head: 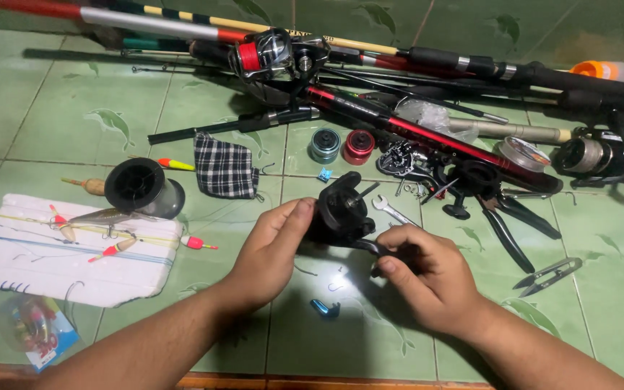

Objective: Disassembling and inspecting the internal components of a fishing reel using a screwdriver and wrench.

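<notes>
A clear plastic packet [32, 331] is lying at the near left on the green tiled floor [37, 123], holding small coloured tackle too blurred to identify, and a white foam board [52, 267] beside it is carrying several floats and wound lines. Both hands are hovering over the floor centre: the left hand [269, 249] is gripping the body of a black fishing reel [341, 213] with thumb and fingers, while the right hand [431, 271] is closing around the reel's stem. The right palm is hiding the stem's end, and the rods [399, 126] at the far side are running off frame.
</notes>
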